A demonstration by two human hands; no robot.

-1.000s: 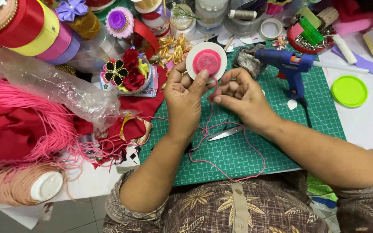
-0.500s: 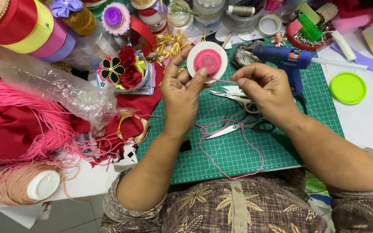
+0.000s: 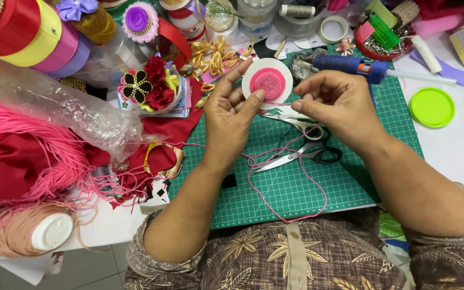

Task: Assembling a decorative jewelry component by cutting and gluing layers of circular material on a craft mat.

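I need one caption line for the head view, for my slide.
Left hand holds a white disc coiled with pink cord; right hand pinches the cord.

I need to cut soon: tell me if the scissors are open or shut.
Open. The scissors lie flat on the green mat, blades spread apart, pink cord trailing over them.

Scissors (image 3: 302, 145) lie on the cutting mat (image 3: 296, 188), glue gun (image 3: 350, 65) behind them

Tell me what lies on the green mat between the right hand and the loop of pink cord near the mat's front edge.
In the head view, a pair of scissors lies open on the cutting mat, between the right hand and the pink cord.
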